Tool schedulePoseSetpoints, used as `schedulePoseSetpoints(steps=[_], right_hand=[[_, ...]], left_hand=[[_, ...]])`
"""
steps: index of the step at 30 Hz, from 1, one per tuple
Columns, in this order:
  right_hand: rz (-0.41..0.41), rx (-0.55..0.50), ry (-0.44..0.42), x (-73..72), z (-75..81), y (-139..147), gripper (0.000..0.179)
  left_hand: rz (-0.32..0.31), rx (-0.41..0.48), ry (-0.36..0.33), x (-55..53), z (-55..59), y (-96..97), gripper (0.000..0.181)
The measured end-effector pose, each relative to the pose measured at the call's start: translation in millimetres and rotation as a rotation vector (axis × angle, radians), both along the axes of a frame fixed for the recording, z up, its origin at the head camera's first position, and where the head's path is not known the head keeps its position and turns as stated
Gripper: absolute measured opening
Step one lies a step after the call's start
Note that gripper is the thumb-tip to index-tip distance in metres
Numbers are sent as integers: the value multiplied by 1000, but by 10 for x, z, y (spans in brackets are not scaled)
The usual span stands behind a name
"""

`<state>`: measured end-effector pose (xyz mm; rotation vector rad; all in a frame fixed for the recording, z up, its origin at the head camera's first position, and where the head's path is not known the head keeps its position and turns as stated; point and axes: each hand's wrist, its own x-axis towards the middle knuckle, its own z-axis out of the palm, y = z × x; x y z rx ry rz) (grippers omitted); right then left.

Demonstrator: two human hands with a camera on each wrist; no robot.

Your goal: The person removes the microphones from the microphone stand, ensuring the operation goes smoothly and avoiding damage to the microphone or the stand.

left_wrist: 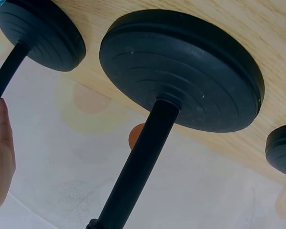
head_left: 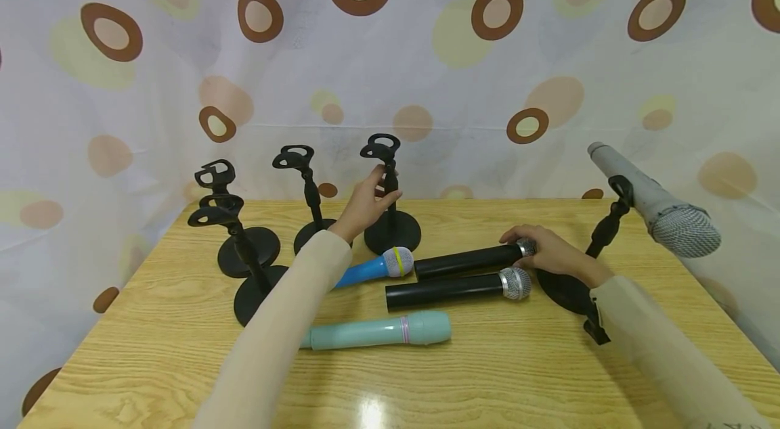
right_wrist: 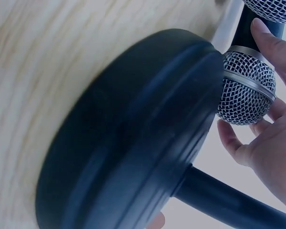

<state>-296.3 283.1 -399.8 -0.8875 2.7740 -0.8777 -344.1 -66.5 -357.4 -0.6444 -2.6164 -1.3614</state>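
My left hand (head_left: pixel 368 204) is around the upright of a black microphone stand (head_left: pixel 393 234) at the back middle, thumb in front and fingers behind. In the left wrist view that hand (left_wrist: pixel 1 162) shows at the left edge, fingers along the pole. My right hand (head_left: pixel 551 252) grips the far black microphone (head_left: pixel 466 262) at its silver mesh head. The right wrist view has the thumb on its dark body and fingers curled by the mesh head (right_wrist: pixel 245 88). Just in front lies a second black microphone (head_left: pixel 445 289). Both stand holders and microphones are apart.
More black stands (head_left: pixel 248 252) are at the left, one (head_left: pixel 312 197) beside my left hand. A blue microphone (head_left: pixel 365 272) and a teal one (head_left: pixel 378 331) lie on the wooden table (head_left: pixel 487 381). At right, a grey microphone (head_left: pixel 640 182) sits tilted in a stand (head_left: pixel 606 233) near my right forearm.
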Motion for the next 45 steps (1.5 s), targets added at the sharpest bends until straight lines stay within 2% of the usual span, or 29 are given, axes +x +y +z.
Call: schedulePoseSetpoints(steps=[7, 13, 17, 22, 28, 31, 38, 41, 45], right_hand=[[-19, -11, -16, 29, 62, 25, 43], [-46, -47, -17, 86, 186, 17, 42], [-53, -34, 61, 111, 268, -16, 40], [-56, -33, 169, 147, 356, -66, 39], [-92, -44, 215, 211, 472, -128, 41], [-92, -52, 249, 258, 533, -168, 41], [-74, -47, 367, 388, 693, -258, 41], [-70, -44, 390, 450, 765, -289, 41], [-70, -44, 428, 563, 876, -343, 40]], left_hand=[[24, -31, 7, 28, 81, -38, 47], [31, -7, 2, 65, 133, -87, 45], [50, 3, 4, 91, 153, -101, 46], [106, -11, 12, 157, 187, -90, 48], [164, -47, 34, 274, 202, -57, 51], [172, -63, 40, 328, 177, -42, 51], [154, -90, 21, 432, 121, 16, 50], [123, -84, 30, 479, 128, 58, 47], [50, -77, 16, 543, 123, 135, 44]])
